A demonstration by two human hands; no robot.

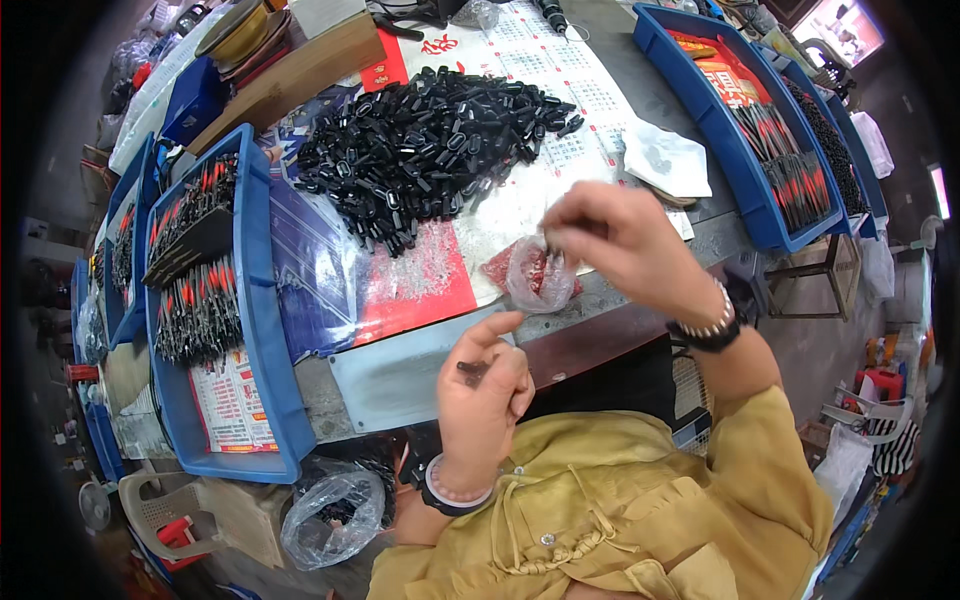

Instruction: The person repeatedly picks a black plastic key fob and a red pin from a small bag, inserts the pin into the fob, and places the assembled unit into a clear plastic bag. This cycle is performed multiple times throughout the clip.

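Fingers (490, 345) of left hand (482, 400) curled, pinching small dark part (472, 369); right hand (625, 245) pinched on crinkly clear bag (538, 272) beside glossy black pile (430, 140).

Beside the heap of glossy black plastic parts (430, 140) you have a thin, crinkled clear plastic bag (538, 272), smooth blue plastic trays (262, 300), printed paper sheets (560, 120) beneath it and a dull grey metal plate (400, 370) below.

Your single head camera looks steeply down from just above your chest, close over the workbench edge (420, 370); its fisheye bends the blue trays (265, 330) toward the rim.
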